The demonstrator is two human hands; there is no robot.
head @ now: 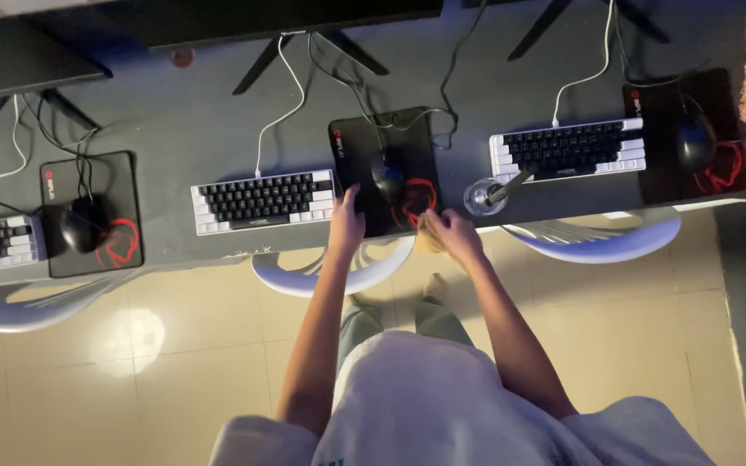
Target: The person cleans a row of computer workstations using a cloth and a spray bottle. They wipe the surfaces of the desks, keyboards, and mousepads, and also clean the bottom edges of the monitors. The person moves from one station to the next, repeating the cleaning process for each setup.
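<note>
Wiping step at middle mouse pad point(364, 177): left hand point(346, 220) flat, fingers spread on pad's near edge; right hand point(452, 235) fingers pinching cloth point(427, 235) at bench point(174, 121) edge. Next likely needs mouse point(388, 179) lifted clear.

Beyond your left hand point(346, 226), a dark screen point(291, 17) runs along the desk's far edge; another dark screen point(23, 56) sits far off to its left.

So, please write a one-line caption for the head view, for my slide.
Left hand rests on a black mouse pad near the mouse; right hand holds a tan cloth at the desk edge.
</note>
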